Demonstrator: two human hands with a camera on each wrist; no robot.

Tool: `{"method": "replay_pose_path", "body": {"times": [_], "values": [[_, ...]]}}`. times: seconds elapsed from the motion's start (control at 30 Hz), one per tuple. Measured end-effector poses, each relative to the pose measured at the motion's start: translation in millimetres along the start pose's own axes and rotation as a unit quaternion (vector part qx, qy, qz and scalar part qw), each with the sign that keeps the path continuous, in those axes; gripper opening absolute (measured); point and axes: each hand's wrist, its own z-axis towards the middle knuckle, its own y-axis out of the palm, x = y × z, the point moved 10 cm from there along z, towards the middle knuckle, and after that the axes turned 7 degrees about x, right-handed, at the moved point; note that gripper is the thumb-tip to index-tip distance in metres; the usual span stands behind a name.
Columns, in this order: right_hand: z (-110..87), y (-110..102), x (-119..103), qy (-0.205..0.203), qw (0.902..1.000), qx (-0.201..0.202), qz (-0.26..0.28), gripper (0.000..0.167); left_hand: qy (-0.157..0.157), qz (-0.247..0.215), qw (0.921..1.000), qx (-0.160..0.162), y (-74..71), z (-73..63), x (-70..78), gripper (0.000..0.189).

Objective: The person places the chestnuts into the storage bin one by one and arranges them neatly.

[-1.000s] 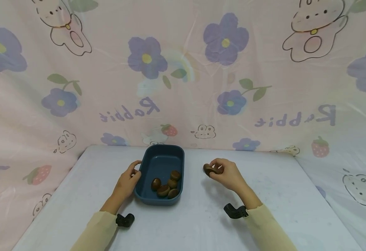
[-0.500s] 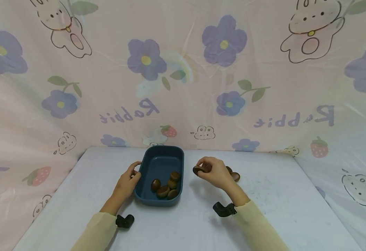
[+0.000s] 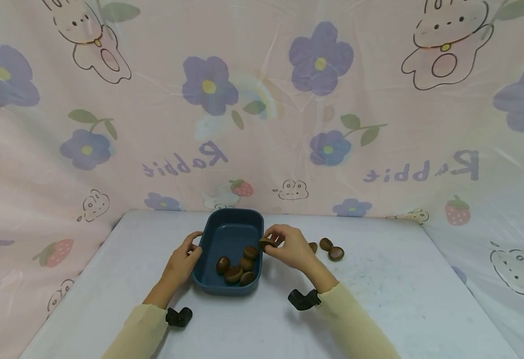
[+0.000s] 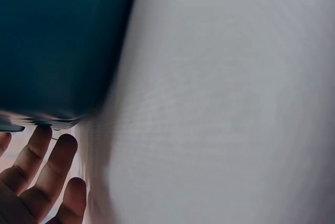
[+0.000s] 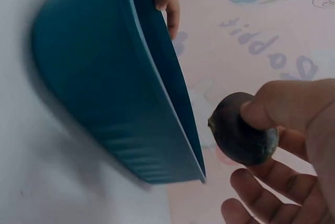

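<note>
In the head view, a dark blue rectangular box (image 3: 228, 234) stands mid-table with several brown chestnuts (image 3: 233, 273) at its near end. My left hand (image 3: 182, 262) holds the box's left rim, thumb and forefinger at the edge. The left wrist view shows other fingers (image 4: 56, 169) of that hand loosely extended near the wall. A chestnut (image 5: 242, 127) is pinched between the thumb and fingers of my right hand (image 3: 290, 249), beside the box's right rim. Its remaining fingers curve loosely below.
Three more chestnuts (image 3: 335, 254) lie on the white tabletop (image 3: 392, 294) behind and to the right of my right hand, one partly hidden by it. A patterned cloth (image 3: 262, 144) hangs at the back edge of the table.
My right hand has carried its chestnut leftward to the box's right rim, uncovering chestnuts on the table behind it. The left hand and the box have stayed in place.
</note>
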Motion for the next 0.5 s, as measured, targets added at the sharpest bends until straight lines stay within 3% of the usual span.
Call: {"method": "replay_pose_path", "body": {"times": [0.5], "values": [[9.6,37,-3,-0.033,0.9986,-0.011,0.039,0.021,-0.006,-0.005,0.9999,-0.008,1.5,0.9,-1.3,0.046]]}}
